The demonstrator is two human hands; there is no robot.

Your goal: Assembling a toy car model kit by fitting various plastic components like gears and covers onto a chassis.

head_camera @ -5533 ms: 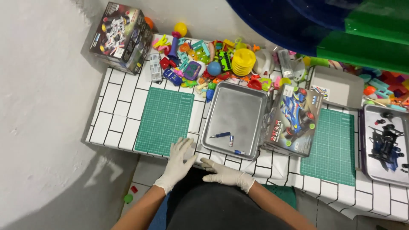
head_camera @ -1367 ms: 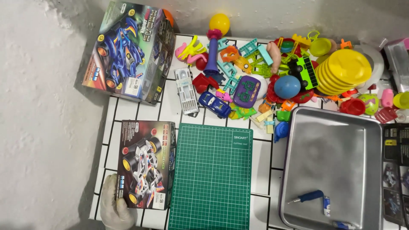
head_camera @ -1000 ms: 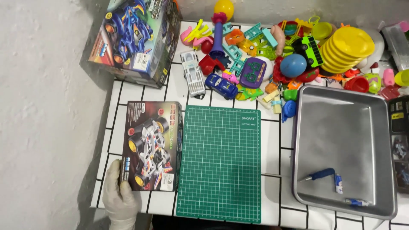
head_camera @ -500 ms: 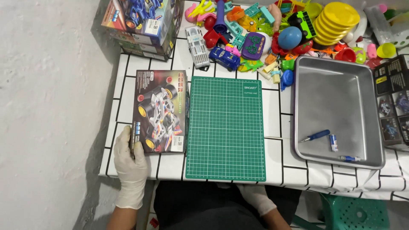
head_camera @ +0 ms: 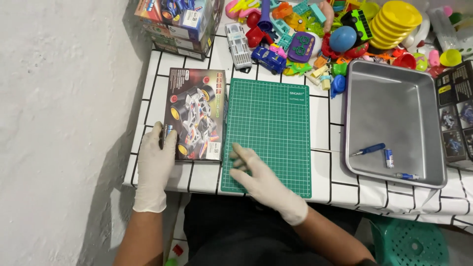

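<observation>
Head view
My left hand [head_camera: 153,165]: in a white glove, lying flat on the near left corner of the toy car box [head_camera: 196,114] — fingers close together, pinching nothing.
My right hand [head_camera: 258,176]: gloved too, over the near left part of the green cutting mat [head_camera: 268,134] — fingers spread a little, holding nothing.
Toy car box: flat on the white tiled table [head_camera: 325,175], just beside the mat's left edge, near the table's left edge.
Edges: the wall is close on the left, so there is little room there; the mat's near edge almost meets the table's near edge.
Open room: the top of the mat is bare, and there is a strip of tiles between the mat and the metal tray [head_camera: 394,116].
In the tray: a blue screwdriver [head_camera: 368,149] and a small battery [head_camera: 388,158], near its front.
Far side: a heap of bright plastic toys [head_camera: 340,34] and a bigger box [head_camera: 180,22] in the far left corner.
</observation>
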